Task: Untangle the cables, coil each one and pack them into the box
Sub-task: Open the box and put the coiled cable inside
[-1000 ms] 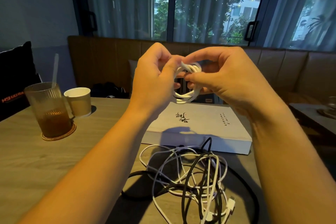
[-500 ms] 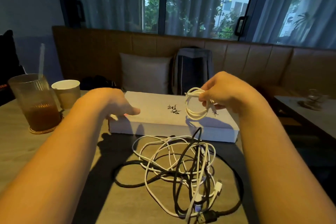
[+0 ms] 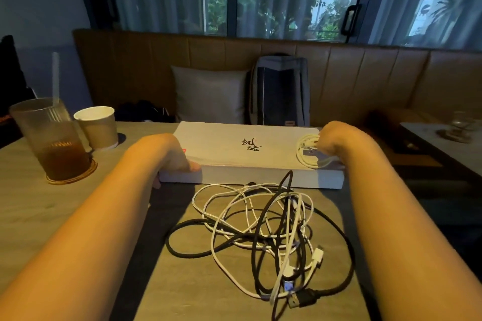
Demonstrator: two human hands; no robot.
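2 hands are at the box (image 3: 247,154), 1 at each end. The box is white, flat and closed, with a black brush mark on the lid, and it lies on the table (image 3: 39,211).

Left hand (image 3: 177,161): grips the box's near left corner. The thumb lies on the lid edge and 1 fingertip shows below the corner, against the side wall.

Right hand (image 3: 330,143): bent down at the wrist over the right end of the lid. Its fingers are hidden under the hand, so whether they pinch anything cannot be told.

Coil (image 3: 307,154): 1 white cable wound in small loops lies on the lid at the right end, touching the right hand. Part of the loop reaches the box's near edge.

Tangle (image 3: 266,232): on the table just in front of the box, between the forearms. White and black cables cross one another in loose loops; their number cannot be counted. 1 black loop stands up close to the box's front wall. A white plug (image 3: 318,255) and a black USB plug (image 3: 303,298) lie at the side of the tangle away from the box.

Left of the box: a cup (image 3: 97,128), and beyond it a ribbed glass (image 3: 52,138) of brown drink with a straw (image 3: 55,78), standing on a coaster (image 3: 90,172).

Behind the box: a bench (image 3: 130,73) with a pale cushion (image 3: 211,94) and a grey backpack (image 3: 280,91) side by side.
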